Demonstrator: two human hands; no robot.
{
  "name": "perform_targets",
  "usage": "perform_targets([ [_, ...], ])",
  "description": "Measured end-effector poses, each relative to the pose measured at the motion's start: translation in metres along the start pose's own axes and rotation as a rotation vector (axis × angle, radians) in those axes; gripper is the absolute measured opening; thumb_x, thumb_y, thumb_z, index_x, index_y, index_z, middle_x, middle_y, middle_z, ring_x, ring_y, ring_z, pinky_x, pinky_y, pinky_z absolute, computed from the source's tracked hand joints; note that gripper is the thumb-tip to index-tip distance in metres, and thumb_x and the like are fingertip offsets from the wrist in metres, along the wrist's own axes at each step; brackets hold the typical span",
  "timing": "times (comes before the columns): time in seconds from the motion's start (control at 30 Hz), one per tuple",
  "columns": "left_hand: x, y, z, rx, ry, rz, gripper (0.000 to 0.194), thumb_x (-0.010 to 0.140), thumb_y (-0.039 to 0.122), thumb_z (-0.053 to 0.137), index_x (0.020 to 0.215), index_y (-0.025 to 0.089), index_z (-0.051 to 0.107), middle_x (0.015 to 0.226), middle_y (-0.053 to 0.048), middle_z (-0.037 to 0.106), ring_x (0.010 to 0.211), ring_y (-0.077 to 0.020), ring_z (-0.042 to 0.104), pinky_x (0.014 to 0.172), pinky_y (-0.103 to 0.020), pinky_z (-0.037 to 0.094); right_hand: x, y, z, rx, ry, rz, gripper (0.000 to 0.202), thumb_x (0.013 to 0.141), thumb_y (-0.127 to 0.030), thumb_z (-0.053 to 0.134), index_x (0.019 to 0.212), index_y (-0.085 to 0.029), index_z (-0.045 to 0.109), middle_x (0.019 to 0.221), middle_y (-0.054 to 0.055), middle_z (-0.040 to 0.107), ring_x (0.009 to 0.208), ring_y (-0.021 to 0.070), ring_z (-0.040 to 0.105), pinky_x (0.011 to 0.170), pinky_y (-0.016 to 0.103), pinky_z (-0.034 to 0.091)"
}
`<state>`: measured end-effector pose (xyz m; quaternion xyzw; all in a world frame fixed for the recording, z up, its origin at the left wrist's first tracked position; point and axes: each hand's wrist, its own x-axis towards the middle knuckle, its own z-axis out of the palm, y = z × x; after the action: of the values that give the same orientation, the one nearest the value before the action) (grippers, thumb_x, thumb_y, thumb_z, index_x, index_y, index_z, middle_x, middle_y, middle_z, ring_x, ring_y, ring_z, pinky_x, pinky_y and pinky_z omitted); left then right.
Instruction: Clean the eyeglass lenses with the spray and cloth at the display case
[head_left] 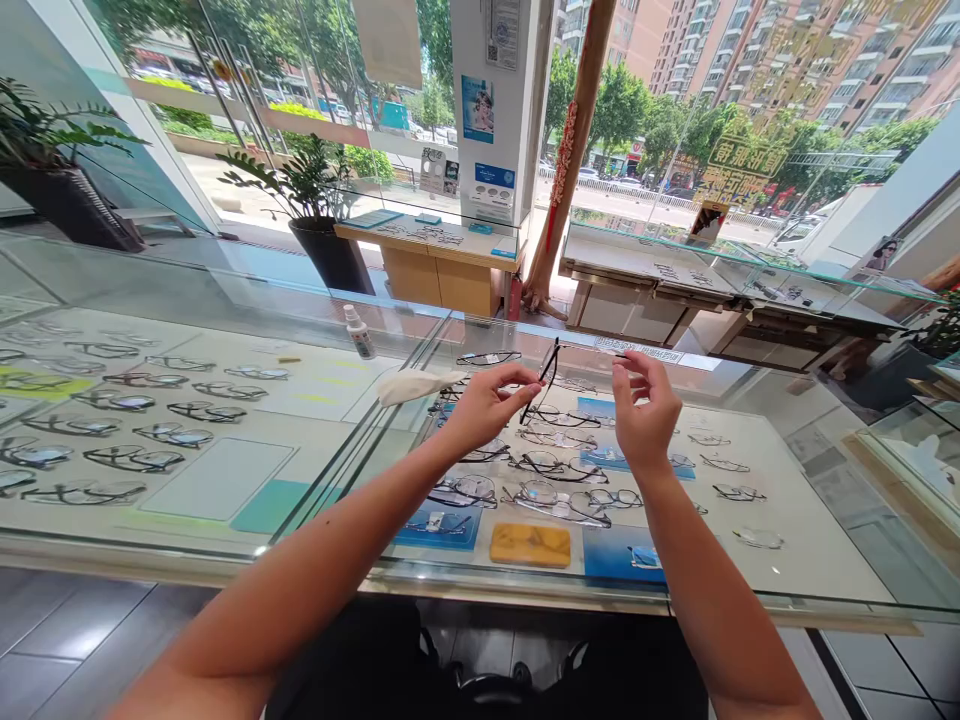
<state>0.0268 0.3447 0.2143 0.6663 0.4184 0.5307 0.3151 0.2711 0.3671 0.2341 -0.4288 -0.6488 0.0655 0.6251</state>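
Nearest to us is the long display counter with a clear glass top (814, 560). Under this glass we see a flat, orange-yellow rectangular block (529, 545), and behind it several rows of thin-framed display spectacles (556, 466), lying folded.

Above these rows we hold one pair of spectacles with slim black temples (553, 368). It is in the air over the counter, between our two hands. Our left hand (487, 405) is closed in a pinch, with the thumb and the forefinger on the dark part. Our right hand (646, 405) is half curled, its thumb near its fingertips; we cannot tell if it grips the far side of the frame.

As we judge it, picking up this pair is done and handling it is in course; setting it down is left. Whether the lenses are already wiped, we cannot tell. The cream-coloured soft cloth (416, 386) lies on the glass just beside our left hand, held by neither hand. Farther to the left, the small white plastic bottle (359, 332) stands unheld.

Beyond the counter are a dark planter with a green leafy plant (330, 255) and a low wooden showcase (450, 285).
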Motion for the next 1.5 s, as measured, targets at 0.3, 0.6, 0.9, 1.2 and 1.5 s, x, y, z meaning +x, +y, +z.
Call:
perform_targets([
  [0.3,-0.005,0.013,0.006,-0.05,-0.018,-0.02,0.034,0.096,0.053,0.075,0.1,0.02,0.077,0.104,-0.008,0.077,0.099,-0.0231,0.072,0.076,-0.03,0.063,-0.029,-0.013,0.017,0.082,-0.156,-0.068,0.021,0.102,-0.043,0.067,0.111,-0.025,0.061,0.101,0.004,0.077,0.072,0.0174,0.069,0.067,0.033,0.053],
  [0.6,-0.01,0.027,0.011,0.042,-0.12,-0.004,0.027,0.096,0.046,0.074,0.1,0.02,0.077,0.103,-0.006,0.078,0.096,-0.02,0.072,0.075,-0.025,0.06,-0.027,-0.011,0.02,0.153,-0.29,0.075,0.031,0.096,-0.047,0.072,0.114,-0.023,0.068,0.099,0.006,0.075,0.069,0.017,0.062,0.065,0.033,0.053],
  [0.9,-0.007,0.012,0.009,-0.023,-0.038,-0.036,0.032,0.096,0.052,0.075,0.099,0.02,0.077,0.101,-0.007,0.078,0.094,-0.0206,0.071,0.073,-0.028,0.06,-0.025,-0.003,0.023,0.218,-0.33,0.238,0.045,0.094,-0.034,0.064,0.137,-0.02,0.063,0.102,0.004,0.074,0.069,0.0151,0.057,0.067,0.033,0.049],
  [1.2,0.004,0.003,-0.001,-0.258,0.163,-0.074,0.042,0.09,0.059,0.082,0.097,0.019,0.072,0.109,-0.01,0.079,0.102,-0.0233,0.075,0.085,-0.038,0.069,-0.013,0.004,0.016,0.037,-0.303,0.208,0.022,0.09,-0.035,0.065,0.107,-0.022,0.069,0.121,0.009,0.067,0.091,0.0215,0.065,0.077,0.036,0.048],
  [1.5,0.01,0.011,-0.011,-0.376,0.395,-0.111,0.051,0.082,0.063,0.087,0.098,0.019,0.067,0.112,-0.009,0.077,0.111,-0.0244,0.073,0.086,-0.041,0.07,-0.013,0.004,0.014,-0.063,-0.346,0.197,0.026,0.098,-0.046,0.063,0.087,-0.023,0.068,0.1,0.007,0.071,0.091,0.0264,0.065,0.088,0.043,0.048],
])
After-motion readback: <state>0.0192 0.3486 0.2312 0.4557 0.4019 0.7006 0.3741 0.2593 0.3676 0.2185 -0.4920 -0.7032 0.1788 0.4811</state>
